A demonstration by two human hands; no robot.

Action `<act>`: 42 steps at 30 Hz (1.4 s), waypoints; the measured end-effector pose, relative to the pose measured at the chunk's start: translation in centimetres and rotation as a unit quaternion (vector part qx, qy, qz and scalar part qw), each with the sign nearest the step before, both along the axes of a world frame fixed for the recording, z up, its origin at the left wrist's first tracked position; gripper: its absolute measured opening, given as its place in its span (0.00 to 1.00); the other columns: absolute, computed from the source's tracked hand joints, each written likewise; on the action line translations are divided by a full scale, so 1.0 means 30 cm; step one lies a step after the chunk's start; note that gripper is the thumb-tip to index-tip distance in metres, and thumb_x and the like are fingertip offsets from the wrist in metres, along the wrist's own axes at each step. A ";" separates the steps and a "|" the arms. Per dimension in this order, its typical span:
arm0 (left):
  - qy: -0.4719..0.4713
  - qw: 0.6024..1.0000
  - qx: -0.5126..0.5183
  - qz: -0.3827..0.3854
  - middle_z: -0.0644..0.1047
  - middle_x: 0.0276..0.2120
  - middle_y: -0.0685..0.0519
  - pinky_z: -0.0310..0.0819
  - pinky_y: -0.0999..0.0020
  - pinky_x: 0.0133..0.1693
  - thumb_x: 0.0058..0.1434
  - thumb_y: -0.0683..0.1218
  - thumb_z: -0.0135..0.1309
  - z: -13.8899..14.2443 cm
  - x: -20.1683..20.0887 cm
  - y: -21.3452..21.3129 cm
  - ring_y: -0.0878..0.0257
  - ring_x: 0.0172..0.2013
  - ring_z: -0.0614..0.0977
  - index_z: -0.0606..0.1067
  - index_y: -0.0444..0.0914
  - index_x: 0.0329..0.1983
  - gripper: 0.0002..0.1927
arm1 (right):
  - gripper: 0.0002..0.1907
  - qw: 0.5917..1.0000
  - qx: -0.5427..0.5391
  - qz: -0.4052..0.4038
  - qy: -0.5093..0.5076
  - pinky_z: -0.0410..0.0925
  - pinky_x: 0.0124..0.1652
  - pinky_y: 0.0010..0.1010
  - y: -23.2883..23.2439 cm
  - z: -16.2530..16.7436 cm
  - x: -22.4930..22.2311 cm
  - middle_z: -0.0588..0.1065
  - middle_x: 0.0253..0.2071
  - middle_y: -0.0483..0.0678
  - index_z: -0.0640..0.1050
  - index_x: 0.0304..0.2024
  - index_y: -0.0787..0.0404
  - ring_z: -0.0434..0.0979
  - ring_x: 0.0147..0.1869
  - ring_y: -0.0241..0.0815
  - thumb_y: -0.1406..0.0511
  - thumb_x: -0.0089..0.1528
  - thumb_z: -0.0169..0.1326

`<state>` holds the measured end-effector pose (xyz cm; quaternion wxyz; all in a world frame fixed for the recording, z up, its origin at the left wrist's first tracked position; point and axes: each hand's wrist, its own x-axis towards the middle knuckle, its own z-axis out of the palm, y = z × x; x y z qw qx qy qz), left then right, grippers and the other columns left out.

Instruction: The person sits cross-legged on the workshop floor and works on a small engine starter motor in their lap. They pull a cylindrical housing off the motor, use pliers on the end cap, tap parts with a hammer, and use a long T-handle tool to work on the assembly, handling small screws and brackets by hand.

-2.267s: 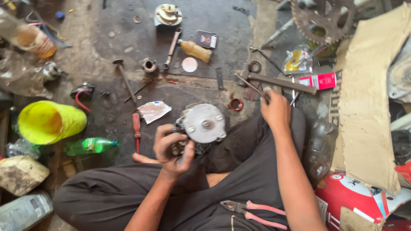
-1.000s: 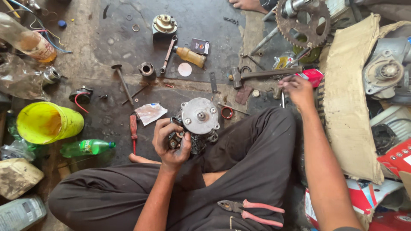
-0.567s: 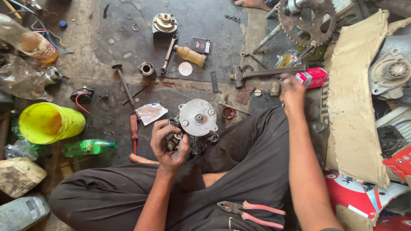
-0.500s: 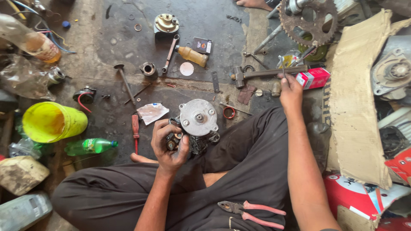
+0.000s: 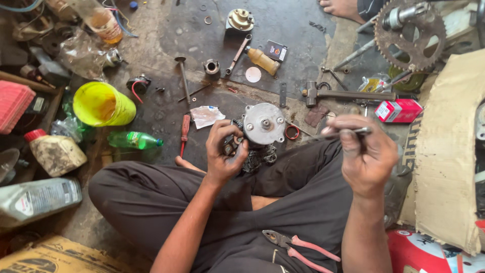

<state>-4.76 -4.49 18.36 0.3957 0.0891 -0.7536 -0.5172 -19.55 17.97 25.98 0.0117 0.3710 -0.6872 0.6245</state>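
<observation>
I sit cross-legged on a greasy floor. My left hand grips the side of a round grey metal motor part with a chain under it, resting at my shin. My right hand is raised over my right knee, fingers closed on a thin metal tool that points left toward the part. Pink-handled pliers lie on my lap.
A hammer, red box, sprocket and cardboard lie to the right. A red screwdriver, yellow bucket, green bottle and oil jugs sit left. Another person's foot shows at top.
My right hand left the hammer area on the floor, came back toward me and now holds a thin metal tool. My left hand stayed on the motor part.
</observation>
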 end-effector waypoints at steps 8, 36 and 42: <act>0.049 0.998 -0.037 -0.026 0.77 0.52 0.40 0.75 0.64 0.49 0.56 0.40 0.59 0.020 -0.051 -0.022 0.53 0.45 0.81 0.72 0.35 0.43 0.13 | 0.08 0.995 0.037 0.026 0.089 0.77 0.49 0.30 -0.152 0.069 0.073 0.81 0.44 0.54 0.73 0.53 0.68 0.84 0.47 0.41 0.68 0.75 0.51; -0.067 0.957 0.022 0.280 0.59 0.66 0.43 0.56 0.46 0.69 0.39 0.59 0.80 -0.230 -0.134 0.275 0.43 0.68 0.62 0.49 0.38 0.72 0.67 | 0.12 0.962 0.206 -0.014 0.177 0.73 0.52 0.35 -0.127 0.078 0.120 0.78 0.47 0.55 0.79 0.48 0.68 0.81 0.52 0.49 0.77 0.62 0.62; -0.071 0.953 0.027 0.292 0.58 0.65 0.44 0.55 0.45 0.68 0.37 0.60 0.80 -0.224 -0.146 0.288 0.44 0.68 0.61 0.48 0.38 0.72 0.68 | 0.11 0.960 0.204 -0.011 0.191 0.74 0.54 0.34 -0.114 0.090 0.116 0.79 0.47 0.54 0.79 0.45 0.66 0.82 0.52 0.49 0.77 0.62 0.63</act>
